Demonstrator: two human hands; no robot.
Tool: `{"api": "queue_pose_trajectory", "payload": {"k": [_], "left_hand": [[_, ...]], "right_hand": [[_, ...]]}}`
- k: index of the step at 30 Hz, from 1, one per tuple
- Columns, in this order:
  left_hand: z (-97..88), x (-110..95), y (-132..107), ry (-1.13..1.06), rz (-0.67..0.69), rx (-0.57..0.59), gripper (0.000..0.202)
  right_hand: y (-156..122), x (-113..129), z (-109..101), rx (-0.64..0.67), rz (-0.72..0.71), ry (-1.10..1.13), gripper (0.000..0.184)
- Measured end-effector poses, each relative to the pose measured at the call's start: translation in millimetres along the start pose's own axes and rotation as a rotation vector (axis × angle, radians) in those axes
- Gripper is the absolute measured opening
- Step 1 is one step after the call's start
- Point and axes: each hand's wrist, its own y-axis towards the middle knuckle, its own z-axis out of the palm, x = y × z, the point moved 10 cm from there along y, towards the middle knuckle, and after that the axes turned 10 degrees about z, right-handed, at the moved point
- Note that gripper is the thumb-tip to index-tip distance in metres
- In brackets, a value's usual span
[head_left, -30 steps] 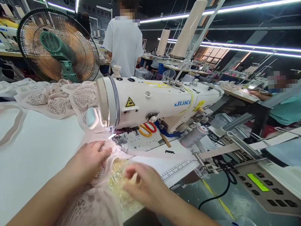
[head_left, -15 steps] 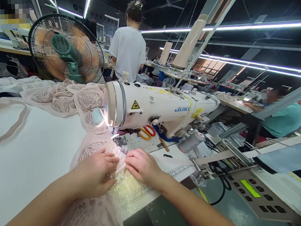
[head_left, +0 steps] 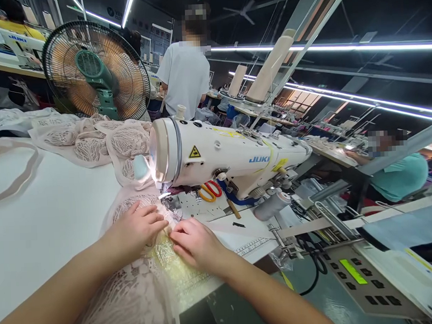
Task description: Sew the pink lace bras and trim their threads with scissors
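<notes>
Beige lace fabric [head_left: 130, 288] runs from the table's front edge up to the lit needle area of a white sewing machine [head_left: 215, 152]. My left hand [head_left: 136, 228] lies on the lace, its fingers stretched out towards the needle and its thumb hidden. Just right of it, my right hand [head_left: 197, 243] pinches the lace edge between thumb and curled fingers. Under both hands is a shiny yellowish patch [head_left: 173, 262] on the table. The fabric right at the needle is partly hidden by the machine head.
Red and orange-handled scissors [head_left: 210, 190] and a grey thread cone [head_left: 272, 206] lie beside the machine. More lace pieces [head_left: 91, 138] lie at the back left, before a large fan [head_left: 95, 71]. A control box [head_left: 361, 275] stands right. People sit and stand beyond.
Both hands have shifted slightly left and closer to the needle along with the lace. The left thumb has moved out of sight, and more lace shows below the left hand.
</notes>
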Motion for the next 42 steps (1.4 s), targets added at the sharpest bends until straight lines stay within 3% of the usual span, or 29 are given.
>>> {"api": "queue_pose_trajectory", "payload": {"k": [3,8,11,19,25,31,35,38,42], "left_hand": [[-0.2,-3.9,0.0,0.0,0.03,-0.003,0.045],[-8.0,-13.5,-1.1,-0.066,0.056,-0.104,0.03],[-7.1,-14.0,0.5,-0.062,0.05,-0.079,0.027],[1.3,5.1,1.0,0.034,0.037,-0.079,0.035],[4.6,12.3,-0.1,0.037,0.046,-0.083,0.041],[5.0,18.9,-1.3,0.02,0.026,-0.075,0.046],[2.6,23.0,-1.5,-0.006,0.009,-0.069,0.044],[-0.5,22.4,-0.6,-0.02,0.014,-0.064,0.044],[-2.7,24.1,-0.2,-0.038,-0.006,-0.085,0.039]], "right_hand": [[-2.3,2.0,0.4,-0.022,-0.007,0.016,0.016],[-6.2,3.6,-0.4,-0.089,-0.035,0.018,0.023],[-4.0,3.9,2.4,-0.074,-0.028,-0.006,0.024],[-0.2,4.1,2.8,-0.073,-0.032,0.006,0.027],[11.3,-17.3,-16.8,-0.166,0.072,-0.06,0.023],[49.9,-17.8,-7.0,0.004,0.188,-0.314,0.024],[67.8,-15.1,8.3,0.036,0.234,-0.415,0.019],[70.1,-12.2,14.1,0.015,0.189,-0.386,0.021],[54.9,-17.0,1.7,-0.074,0.163,-0.228,0.017]]}}
